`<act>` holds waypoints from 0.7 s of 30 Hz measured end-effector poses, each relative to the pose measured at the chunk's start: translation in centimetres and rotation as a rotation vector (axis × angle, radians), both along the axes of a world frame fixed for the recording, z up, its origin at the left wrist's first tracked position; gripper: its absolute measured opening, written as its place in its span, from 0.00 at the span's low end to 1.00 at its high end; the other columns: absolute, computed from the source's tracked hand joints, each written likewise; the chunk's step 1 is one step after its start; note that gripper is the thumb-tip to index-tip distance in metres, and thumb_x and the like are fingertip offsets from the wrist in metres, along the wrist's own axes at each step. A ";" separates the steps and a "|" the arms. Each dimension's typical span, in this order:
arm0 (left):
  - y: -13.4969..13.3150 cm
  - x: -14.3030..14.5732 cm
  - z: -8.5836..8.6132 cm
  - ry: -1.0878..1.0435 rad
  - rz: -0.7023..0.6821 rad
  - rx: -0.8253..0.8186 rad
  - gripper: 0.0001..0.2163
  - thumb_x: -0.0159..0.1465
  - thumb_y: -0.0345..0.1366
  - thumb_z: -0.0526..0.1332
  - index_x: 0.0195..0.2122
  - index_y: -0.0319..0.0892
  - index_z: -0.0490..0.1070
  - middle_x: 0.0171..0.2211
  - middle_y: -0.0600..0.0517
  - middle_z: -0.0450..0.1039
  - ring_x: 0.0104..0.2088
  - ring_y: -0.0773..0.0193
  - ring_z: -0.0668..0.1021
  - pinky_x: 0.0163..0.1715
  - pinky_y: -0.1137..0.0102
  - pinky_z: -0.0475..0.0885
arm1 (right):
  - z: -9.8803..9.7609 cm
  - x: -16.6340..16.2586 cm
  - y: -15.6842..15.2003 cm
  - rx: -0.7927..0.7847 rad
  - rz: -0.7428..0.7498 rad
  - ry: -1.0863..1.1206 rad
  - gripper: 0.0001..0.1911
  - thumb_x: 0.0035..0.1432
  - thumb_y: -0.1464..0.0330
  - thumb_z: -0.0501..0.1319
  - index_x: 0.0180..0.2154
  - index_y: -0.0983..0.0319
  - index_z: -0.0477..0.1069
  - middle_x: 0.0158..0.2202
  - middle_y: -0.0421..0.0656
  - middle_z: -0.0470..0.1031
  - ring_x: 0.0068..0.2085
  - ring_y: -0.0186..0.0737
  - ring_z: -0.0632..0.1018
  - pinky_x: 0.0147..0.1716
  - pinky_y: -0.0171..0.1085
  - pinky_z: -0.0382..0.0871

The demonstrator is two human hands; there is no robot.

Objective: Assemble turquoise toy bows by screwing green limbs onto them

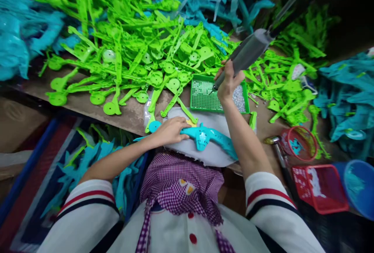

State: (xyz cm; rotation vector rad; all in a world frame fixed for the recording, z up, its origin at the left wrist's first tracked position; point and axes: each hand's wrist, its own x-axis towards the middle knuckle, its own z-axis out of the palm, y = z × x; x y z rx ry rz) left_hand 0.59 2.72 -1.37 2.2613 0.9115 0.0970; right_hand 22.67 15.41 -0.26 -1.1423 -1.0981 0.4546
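Note:
My right hand [229, 83] is wrapped round a grey electric screwdriver [248, 52], which hangs from above on a cable. Its tip points down over a green tray [219, 109] holding a perforated plate and small metal screws. A long blue plastic part [201, 135] lies across a grey pad [213, 159] in front of me. Fingers curled over its left end, my left hand [172, 130] presses it onto the pad. Just beyond the left fingers is a yellow patch [191, 123], partly hidden.
Piled lime-green plastic parts [131, 50] cover the back of the bench. Blue parts [23, 31] are heaped left, behind and right. On the right stand a red round basket [299, 143], a red bin [320, 188], a blue tub [359, 187] and a hammer [280, 153].

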 end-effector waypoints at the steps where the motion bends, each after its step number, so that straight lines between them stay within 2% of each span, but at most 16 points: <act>1: 0.0 0.0 0.1 0.003 -0.002 -0.007 0.18 0.64 0.39 0.66 0.55 0.41 0.76 0.47 0.45 0.75 0.51 0.53 0.76 0.53 0.60 0.71 | -0.3 0.1 0.1 0.020 -0.008 0.016 0.29 0.56 0.37 0.57 0.30 0.56 0.66 0.18 0.33 0.62 0.19 0.33 0.67 0.22 0.38 0.64; 3: 0.0 0.1 0.2 0.006 -0.004 -0.012 0.18 0.64 0.39 0.65 0.55 0.42 0.76 0.47 0.45 0.76 0.51 0.53 0.76 0.53 0.60 0.71 | -0.6 0.2 0.3 0.039 -0.015 0.030 0.28 0.56 0.38 0.58 0.30 0.56 0.67 0.19 0.33 0.62 0.18 0.33 0.66 0.20 0.38 0.61; 6: 0.0 0.1 0.3 0.010 -0.002 -0.013 0.18 0.64 0.39 0.65 0.54 0.41 0.76 0.47 0.45 0.76 0.51 0.53 0.76 0.52 0.60 0.71 | -1.1 0.4 0.5 0.032 -0.006 -0.011 0.27 0.60 0.40 0.55 0.32 0.57 0.68 0.20 0.33 0.63 0.19 0.33 0.69 0.22 0.38 0.64; 10: 0.1 0.2 0.2 0.012 -0.006 -0.020 0.18 0.64 0.38 0.65 0.54 0.41 0.76 0.47 0.44 0.76 0.51 0.52 0.76 0.52 0.59 0.71 | -1.3 0.6 0.8 0.078 0.022 -0.007 0.25 0.61 0.42 0.56 0.31 0.57 0.68 0.19 0.33 0.62 0.18 0.33 0.69 0.20 0.37 0.63; 13: 0.1 0.2 0.1 0.005 -0.005 -0.020 0.18 0.64 0.38 0.66 0.54 0.41 0.77 0.47 0.44 0.76 0.51 0.51 0.76 0.53 0.58 0.72 | -1.2 0.7 0.7 0.080 0.048 -0.009 0.25 0.63 0.42 0.54 0.32 0.57 0.69 0.20 0.34 0.61 0.20 0.35 0.72 0.22 0.39 0.67; 18: 0.1 0.2 0.3 0.001 0.001 -0.030 0.17 0.64 0.38 0.66 0.54 0.43 0.77 0.47 0.45 0.76 0.51 0.51 0.76 0.53 0.58 0.72 | -0.6 0.5 0.1 0.062 0.040 0.059 0.26 0.57 0.41 0.60 0.31 0.57 0.69 0.20 0.33 0.62 0.17 0.32 0.66 0.20 0.37 0.63; 21: 0.0 0.1 0.3 0.005 0.003 -0.035 0.18 0.64 0.38 0.67 0.54 0.42 0.77 0.47 0.45 0.75 0.51 0.52 0.76 0.53 0.58 0.72 | -0.5 0.3 -0.2 0.054 0.049 0.093 0.26 0.54 0.40 0.63 0.30 0.57 0.68 0.20 0.33 0.63 0.18 0.32 0.66 0.20 0.37 0.60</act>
